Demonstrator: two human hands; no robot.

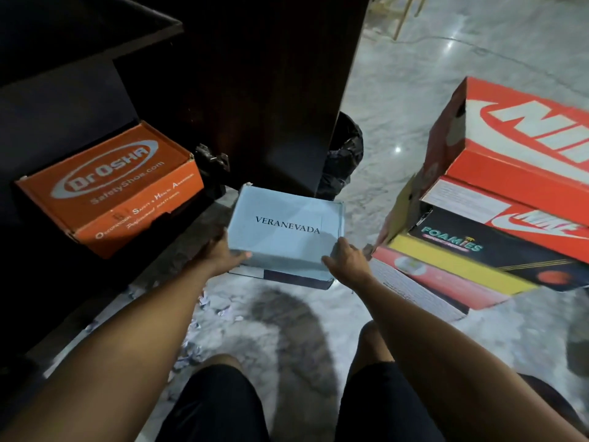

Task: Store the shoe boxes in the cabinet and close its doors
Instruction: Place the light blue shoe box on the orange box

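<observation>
Pale blue shoe box (287,231), lid printed "VERANEVADA", held low over the floor (398,100) just in front of the open cabinet (95,74). Left hand (223,255) clasps its near-left corner, thumb on the lid edge; right hand (345,258) clasps the near-right corner, fingers curled under the lid rim. Both hands gripping the box. A darker box or base (287,277) shows directly beneath it; cannot tell whether the two touch.

Cabinet to the left, dark wood, its door (271,90) swung open and standing behind the blue box; a metal hinge (212,161) shows at the door's lower inner edge. Inside on the bottom shelf: orange box (111,186) marked "Dr.Osha SafetyShoe.com", lying flat, angled, one corner toward the opening.

Right of the hands, a stack of boxes on the floor: large red Nike box (526,138) on top, a second red-and-white Nike box (510,218) under it, then a black "Foamies" box (478,250) with a yellow edge, and a red box (446,282) at the base.

Black bin bag (344,154) behind the door. Marble-pattern floor, scraps of paper (197,314) near the cabinet foot. Person's knees in dark shorts (216,406) at the bottom.
</observation>
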